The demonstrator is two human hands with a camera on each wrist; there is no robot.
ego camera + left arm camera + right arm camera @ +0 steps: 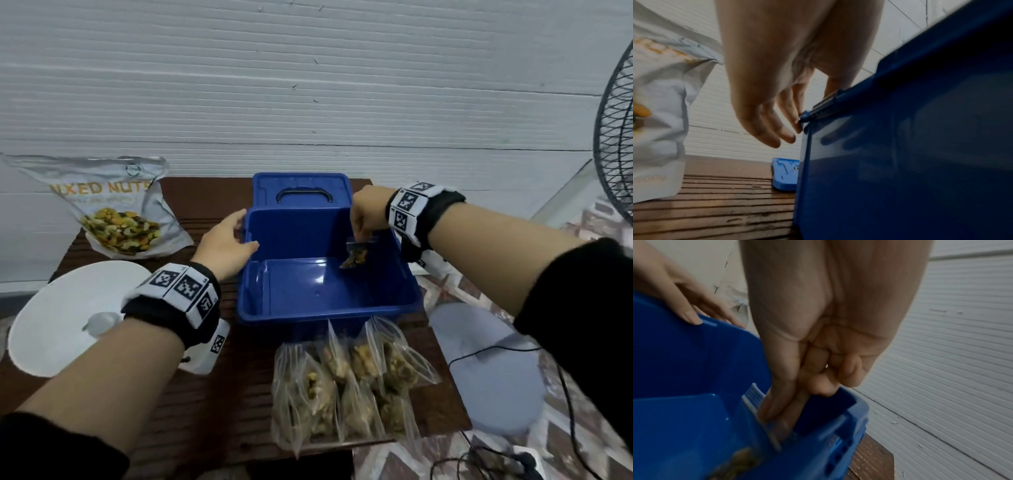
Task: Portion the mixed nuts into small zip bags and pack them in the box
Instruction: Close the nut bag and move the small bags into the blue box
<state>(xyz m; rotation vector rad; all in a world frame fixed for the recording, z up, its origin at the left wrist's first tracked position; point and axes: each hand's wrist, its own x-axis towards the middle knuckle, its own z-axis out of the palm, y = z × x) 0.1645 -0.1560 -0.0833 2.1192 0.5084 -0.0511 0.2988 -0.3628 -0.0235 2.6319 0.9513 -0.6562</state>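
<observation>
- At the middle of the brown slatted table [212, 404] stands a blue plastic box [291, 308], tipped so its open mouth faces the person.
- Over the box's right side, the right hand [368, 212] pinches the top strip of a small zip bag of nuts [354, 255] between thumb and fingers; the bag hangs down inside the box, its lower end close to the box floor, though whether it touches is unclear.
- The right wrist view shows that same bag [748, 451] dangling blurred below the pinching fingers [781, 402], within the blue walls.
- The left hand [227, 245] rests on the box's left rim with loosely extended fingers, thumb over the inner side of the wall; it grasps nothing else.
- The left wrist view shows the fingertips [789, 136] touching the box's outer corner [900, 146].
- Behind the box lies its blue lid [301, 192] with a dark handle, flat on the table.
- Just in front of the box, a cluster of filled zip bags [346, 380] lies on the table.
- To the left, a large pouch printed "MIXED NUTS" [116, 212] stands open against the wall, with a white bowl [61, 315] nearer the person.
- At the right edge are a fan grille [616, 137] and a pale round base [489, 370] with a black cable.
</observation>
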